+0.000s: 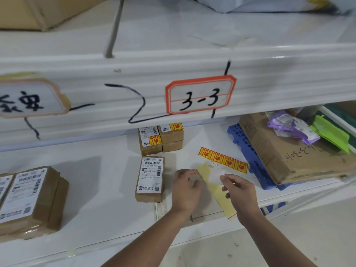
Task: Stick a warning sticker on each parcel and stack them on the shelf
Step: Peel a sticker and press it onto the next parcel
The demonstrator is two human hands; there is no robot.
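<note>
two hands over the shelf (96, 189) front edge: your left hand (185, 191) and right hand (240, 193) both pinch the yellow backing strip (217, 193), fingers narrow on it. four warning stickers (223, 159) remain on the strip's far end. unstickered parcel (151, 179) lies just left of your left hand; stickered parcels (160, 138) stacked toward the back.

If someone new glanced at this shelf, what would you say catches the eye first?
Probably the orange-framed "3-3" label on the shelf edge, up centre. Below it, the strip of red-and-yellow stickers lies on the shelf, just beyond the left hand and right hand, which handle its yellow backing. Left of the hands lies one parcel with no sticker.
</note>
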